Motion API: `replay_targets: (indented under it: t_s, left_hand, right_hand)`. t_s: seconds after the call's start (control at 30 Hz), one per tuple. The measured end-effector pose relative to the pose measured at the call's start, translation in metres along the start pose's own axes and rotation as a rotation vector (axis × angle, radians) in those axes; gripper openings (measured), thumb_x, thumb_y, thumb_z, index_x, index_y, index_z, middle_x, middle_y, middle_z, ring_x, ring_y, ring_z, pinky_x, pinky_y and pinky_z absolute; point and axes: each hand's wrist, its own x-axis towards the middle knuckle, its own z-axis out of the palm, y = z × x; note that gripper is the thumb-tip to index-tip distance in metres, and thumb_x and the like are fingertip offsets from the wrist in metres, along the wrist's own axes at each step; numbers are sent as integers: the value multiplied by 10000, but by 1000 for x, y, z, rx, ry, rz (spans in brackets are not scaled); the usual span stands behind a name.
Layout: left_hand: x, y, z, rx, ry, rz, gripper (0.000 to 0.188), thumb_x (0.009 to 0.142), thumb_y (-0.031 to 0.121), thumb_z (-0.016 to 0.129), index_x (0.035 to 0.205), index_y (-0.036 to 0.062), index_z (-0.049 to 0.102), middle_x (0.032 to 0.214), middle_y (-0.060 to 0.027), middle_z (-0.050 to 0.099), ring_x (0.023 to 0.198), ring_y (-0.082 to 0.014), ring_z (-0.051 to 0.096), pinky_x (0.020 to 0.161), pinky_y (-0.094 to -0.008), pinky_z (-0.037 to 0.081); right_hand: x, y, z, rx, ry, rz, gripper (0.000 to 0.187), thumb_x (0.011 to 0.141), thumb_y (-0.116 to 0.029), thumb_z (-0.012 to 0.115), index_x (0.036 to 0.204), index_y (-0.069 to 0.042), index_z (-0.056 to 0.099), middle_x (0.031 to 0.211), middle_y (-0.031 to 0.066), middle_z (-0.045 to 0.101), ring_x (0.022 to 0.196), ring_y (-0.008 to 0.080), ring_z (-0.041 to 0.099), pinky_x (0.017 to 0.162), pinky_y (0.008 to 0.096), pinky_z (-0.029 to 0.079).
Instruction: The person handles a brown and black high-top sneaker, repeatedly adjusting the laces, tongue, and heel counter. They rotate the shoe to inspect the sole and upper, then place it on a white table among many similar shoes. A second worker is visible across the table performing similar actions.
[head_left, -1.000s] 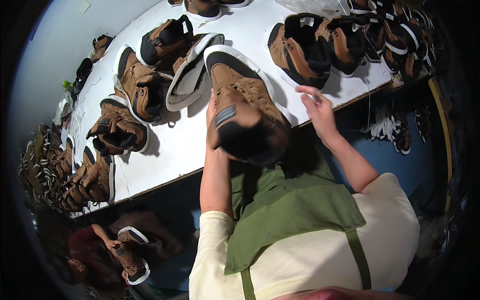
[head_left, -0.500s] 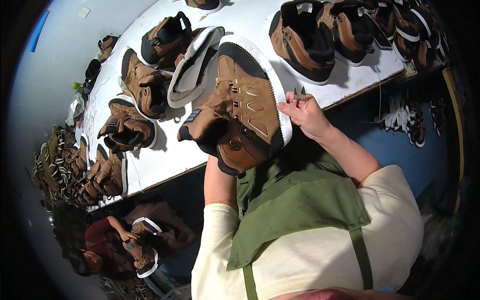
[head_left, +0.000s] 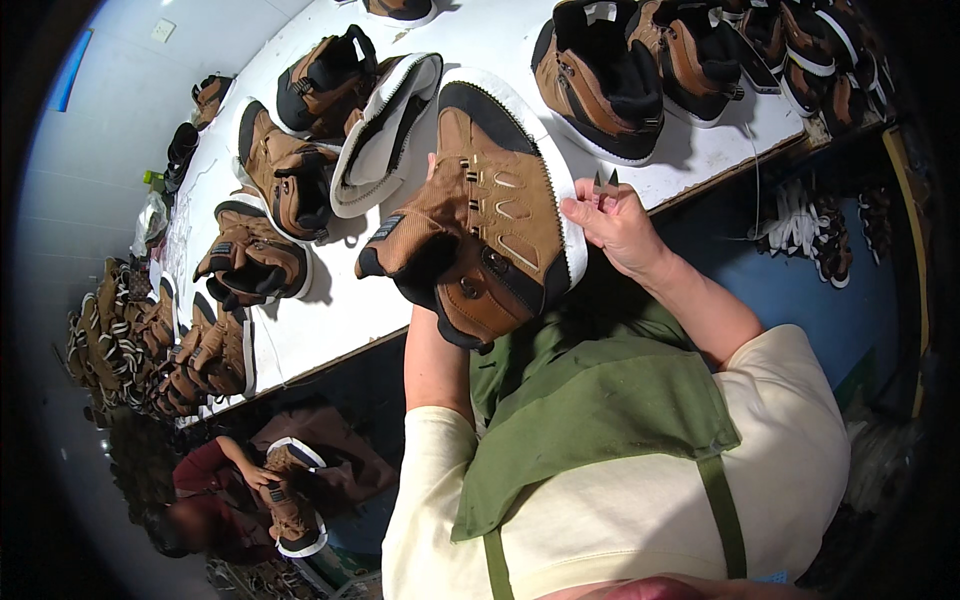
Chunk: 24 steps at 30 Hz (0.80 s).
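A brown high-top shoe (head_left: pixel 505 225) with a black toe cap and a white sole edge hangs tilted over the near table edge, its opening toward me. My left hand (head_left: pixel 432 166) holds it from behind; one fingertip shows past its left side, and the shoe hides the rest. At the shoe's right side, my right hand (head_left: pixel 625 228) is closed around a small pair of snips (head_left: pixel 605 182), whose two pointed blades stick up apart between the fingers. The right thumb lies against the white sole edge.
The white table (head_left: pixel 345 285) bears several similar shoes (head_left: pixel 600 85) and a loose white sole piece (head_left: pixel 385 135). More shoes pile up at far left (head_left: pixel 120 320) and back right. White laces (head_left: pixel 790 220) hang below the table. At lower left a co-worker (head_left: pixel 220 490) handles another shoe.
My right hand has shifted slightly up and right along the sole edge with the snips. The shoe in my left hand is nearly still. The co-worker's shoe has turned a little.
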Motion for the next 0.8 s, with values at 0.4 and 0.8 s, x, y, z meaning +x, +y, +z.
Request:
replay_targets:
  t_s: [0.4,0.8]
  left_hand:
    - [27,5,-4,215,126,54,319,955,253,549,1130,-14,567,990,-105,646,879,-194,638,774,-301,533]
    - [8,63,-32,864,352,253,286,946,218,577,1093,-26,603,1007,-86,648,906,-159,624,803,-270,508]
  right_hand:
    - [4,-9,1,14,37,-32,177,911,-135,629,761,-51,585,633,-71,459,500,4,353,440,166,275]
    - [19,2,-12,-36,15,30,151,890,-116,647,763,-56,593,636,-78,477,482,-6,359,419,161,268]
